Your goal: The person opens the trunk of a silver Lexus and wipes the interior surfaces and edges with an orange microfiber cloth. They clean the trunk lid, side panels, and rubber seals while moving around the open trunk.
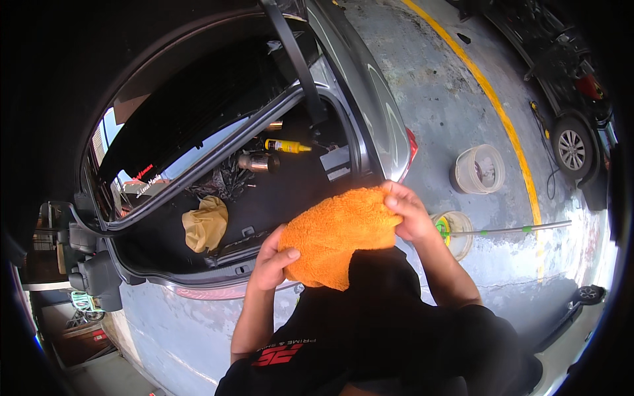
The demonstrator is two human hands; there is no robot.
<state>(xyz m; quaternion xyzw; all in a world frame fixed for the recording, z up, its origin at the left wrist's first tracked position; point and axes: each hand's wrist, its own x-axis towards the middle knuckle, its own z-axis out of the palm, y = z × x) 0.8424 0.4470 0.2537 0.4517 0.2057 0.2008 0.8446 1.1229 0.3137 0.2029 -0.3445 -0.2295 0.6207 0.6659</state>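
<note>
In front of the open car trunk (211, 277), a person near me holds up an orange cloth (337, 231) between the left hand (269, 259) and the right hand (408, 211). The fingers of each hand pinch one side of it, thumbs on the near face. I think it is light, soft and not fragile, so opposite edges seem good for holding. It looks fluffy, evenly bright, its lower border hanging uneven.
</note>
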